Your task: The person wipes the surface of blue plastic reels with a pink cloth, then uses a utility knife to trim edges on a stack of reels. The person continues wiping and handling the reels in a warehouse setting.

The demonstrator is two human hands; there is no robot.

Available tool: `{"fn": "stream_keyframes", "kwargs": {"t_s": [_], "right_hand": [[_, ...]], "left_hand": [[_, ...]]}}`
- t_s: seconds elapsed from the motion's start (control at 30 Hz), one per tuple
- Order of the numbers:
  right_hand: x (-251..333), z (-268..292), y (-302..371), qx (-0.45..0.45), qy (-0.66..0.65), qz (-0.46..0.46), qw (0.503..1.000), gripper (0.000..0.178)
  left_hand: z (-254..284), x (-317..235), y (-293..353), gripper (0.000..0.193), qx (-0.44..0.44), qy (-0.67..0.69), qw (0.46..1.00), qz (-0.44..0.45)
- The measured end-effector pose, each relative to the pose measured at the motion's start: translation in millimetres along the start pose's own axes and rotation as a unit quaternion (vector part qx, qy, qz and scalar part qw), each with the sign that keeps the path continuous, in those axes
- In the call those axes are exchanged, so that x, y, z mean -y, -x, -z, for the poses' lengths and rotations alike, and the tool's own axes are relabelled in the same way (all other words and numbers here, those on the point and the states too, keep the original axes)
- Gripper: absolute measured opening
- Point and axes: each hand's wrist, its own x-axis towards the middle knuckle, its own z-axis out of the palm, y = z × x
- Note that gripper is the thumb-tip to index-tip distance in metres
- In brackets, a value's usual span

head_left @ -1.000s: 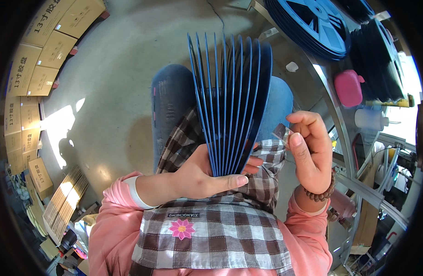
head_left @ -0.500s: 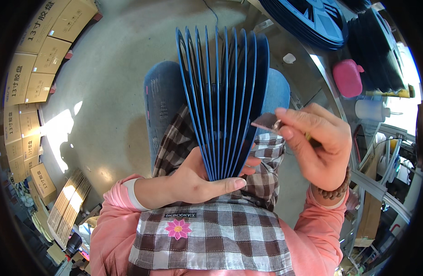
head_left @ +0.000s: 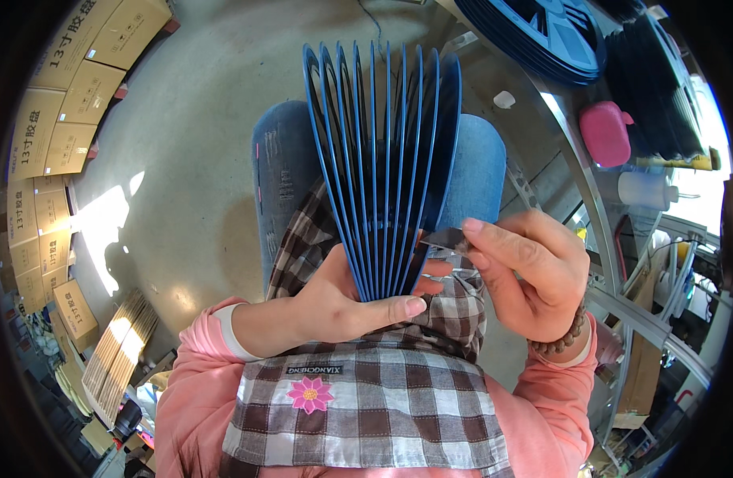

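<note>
A stack of thin blue plastic reel discs point(head_left: 444, 151) stands upright over my lap, fanned apart at the top and pressed together at the bottom. My left hand point(head_left: 334, 307) is closed around the lower edge, its thumb in front and fingertips showing on the right side. Between thumb and forefinger, my right hand point(head_left: 541, 275) pinches a small flat blade-like piece point(head_left: 448, 238). Its tip reaches the right side of the stack, low down near my left fingertips. Whether it touches a disc I cannot tell.
Stacked cardboard boxes point(head_left: 68, 103) line the left, with a bundle of flat cardboard point(head_left: 119, 358) below. On the right-hand table point(head_left: 569, 139) are more blue reels point(head_left: 533, 40), black reels point(head_left: 661, 95), a pink case point(head_left: 605, 134) and a white bottle point(head_left: 645, 191).
My right hand has moved left and slightly down, bringing the flat piece up to the right side of the stack. The disc stack has shifted very slightly left and up.
</note>
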Motion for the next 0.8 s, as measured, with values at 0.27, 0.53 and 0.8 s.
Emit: {"fn": "stream_keyframes", "kwargs": {"t_s": [0.27, 0.53, 0.8], "right_hand": [[8.5, 0.6, 8.6, 0.089, 0.046, 0.051, 0.994, 0.035], [-3.8, 3.7, -12.4, -0.048, -0.049, -0.046, 0.997, 0.03], [-8.8, 1.1, -30.5, -0.051, -0.084, -0.103, 0.99, 0.023]], "left_hand": [[-2.7, -4.3, 0.7, 0.06, -0.002, -0.067, 0.997, -0.032], [-5.4, -3.8, 3.1, 0.067, 0.0, -0.028, 1.0, 0.008], [-4.3, -4.2, 4.5, 0.069, 0.025, -0.041, 0.999, 0.016]]}}
